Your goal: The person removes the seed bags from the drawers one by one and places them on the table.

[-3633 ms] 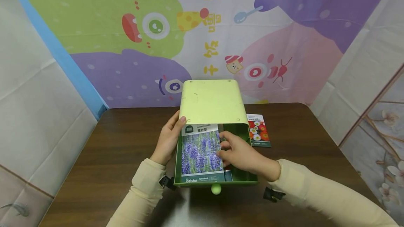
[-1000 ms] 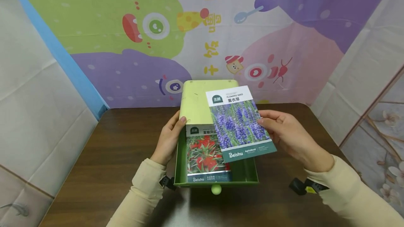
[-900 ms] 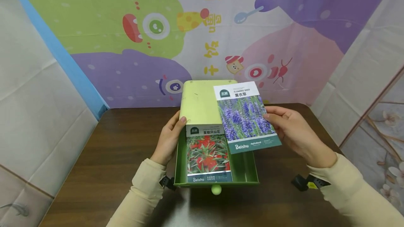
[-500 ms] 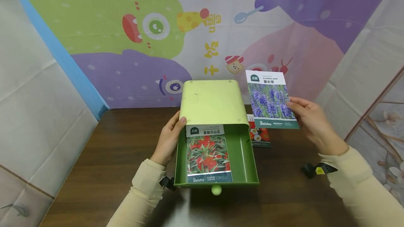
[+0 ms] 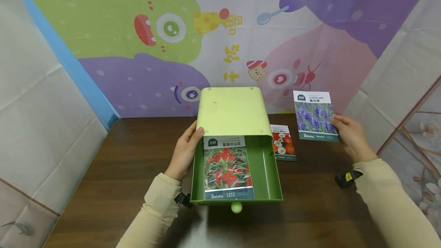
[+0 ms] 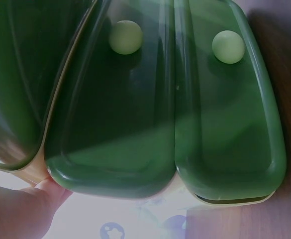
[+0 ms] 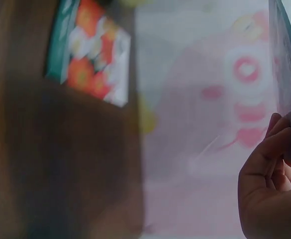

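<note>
In the head view my right hand (image 5: 354,137) pinches the right edge of a lavender seed packet (image 5: 313,117), held up in the air right of the cabinet. Its thumb lies on the printed front. My left hand (image 5: 184,152) holds the left side of a pale green drawer cabinet (image 5: 232,110), thumb at the top front corner. The cabinet's top drawer (image 5: 266,171) is pulled out. Inside it lies a packet with red flowers (image 5: 227,171), its upper end under the cabinet's top. The left wrist view shows two closed drawers with round knobs (image 6: 126,37).
A packet with red and white flowers (image 5: 284,142) lies on the dark wooden table (image 5: 131,179), just right of the cabinet and partly behind it. A cartoon-printed cloth (image 5: 155,68) hangs behind the table's back edge.
My right hand has lifted the lavender packet out of the drawer and carried it right, past the cabinet. The red-flower packet beneath it is now uncovered. My left hand has stayed in place.
</note>
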Motion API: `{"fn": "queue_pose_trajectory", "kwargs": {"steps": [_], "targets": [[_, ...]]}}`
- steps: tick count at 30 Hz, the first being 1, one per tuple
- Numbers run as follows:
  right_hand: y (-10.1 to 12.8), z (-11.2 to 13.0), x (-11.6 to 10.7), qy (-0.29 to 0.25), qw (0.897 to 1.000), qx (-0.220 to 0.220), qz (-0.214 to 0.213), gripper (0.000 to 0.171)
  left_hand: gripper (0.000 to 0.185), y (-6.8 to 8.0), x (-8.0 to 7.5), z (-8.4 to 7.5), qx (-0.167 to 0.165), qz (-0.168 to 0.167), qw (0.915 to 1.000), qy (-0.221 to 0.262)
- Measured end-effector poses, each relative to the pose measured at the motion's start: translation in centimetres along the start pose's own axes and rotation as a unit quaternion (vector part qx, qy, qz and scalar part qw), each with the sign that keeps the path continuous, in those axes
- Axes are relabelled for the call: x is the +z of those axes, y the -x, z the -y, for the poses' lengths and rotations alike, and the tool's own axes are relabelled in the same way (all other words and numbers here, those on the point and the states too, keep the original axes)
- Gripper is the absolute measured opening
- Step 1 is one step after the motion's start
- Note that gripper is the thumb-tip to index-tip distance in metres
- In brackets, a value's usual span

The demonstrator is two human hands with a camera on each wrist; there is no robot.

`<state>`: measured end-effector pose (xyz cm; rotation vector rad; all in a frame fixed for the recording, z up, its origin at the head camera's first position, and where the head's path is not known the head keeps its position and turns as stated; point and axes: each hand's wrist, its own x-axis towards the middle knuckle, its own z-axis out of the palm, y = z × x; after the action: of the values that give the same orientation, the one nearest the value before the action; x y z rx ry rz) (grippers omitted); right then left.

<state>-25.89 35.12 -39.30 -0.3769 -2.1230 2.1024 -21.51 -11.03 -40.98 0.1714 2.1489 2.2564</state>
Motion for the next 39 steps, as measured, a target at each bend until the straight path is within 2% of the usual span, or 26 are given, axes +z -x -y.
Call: {"fn": "queue_pose_trajectory", "kwargs": {"steps": [2, 6, 8, 11, 17, 24, 39], "targets": [[-0.8, -1.3, -0.6, 0.007, 1.0, 0.016, -0.016, 0.015, 0.064, 0.0, 0.0, 0.0, 0.001, 0.002, 1.0, 0.0], [-2.1, -3.8, -1.4, 0.071, 0.995, 0.049, -0.052, 0.045, 0.065, 0.0, 0.0, 0.0, -0.004, -0.001, 1.0, 0.006], [-2.7, -5.1, -1.8, 0.109, 0.99, 0.066, -0.066, 0.054, 0.065, 0.0, 0.1, 0.0, -0.006, -0.002, 0.9999, 0.009], [-3.4, -7.0, -2.3, 0.148, 0.982, 0.082, -0.083, 0.052, 0.064, 0.0, 0.1, 0.0, -0.006, -0.002, 1.0, 0.007], [-4.1, -9.8, -2.2, 0.222, 0.964, 0.084, -0.119, 0.046, 0.063, 0.1, 0.1, -0.2, -0.003, -0.002, 1.0, 0.001], [-4.4, -11.4, -0.9, 0.229, 0.962, 0.075, -0.13, 0.043, 0.063, 0.2, 0.1, -0.3, -0.006, -0.003, 1.0, 0.005], [-4.4, -10.9, 0.9, 0.235, 0.962, 0.091, -0.107, 0.044, 0.062, 0.2, 0.1, -0.2, -0.006, 0.001, 0.9999, 0.012]]}}
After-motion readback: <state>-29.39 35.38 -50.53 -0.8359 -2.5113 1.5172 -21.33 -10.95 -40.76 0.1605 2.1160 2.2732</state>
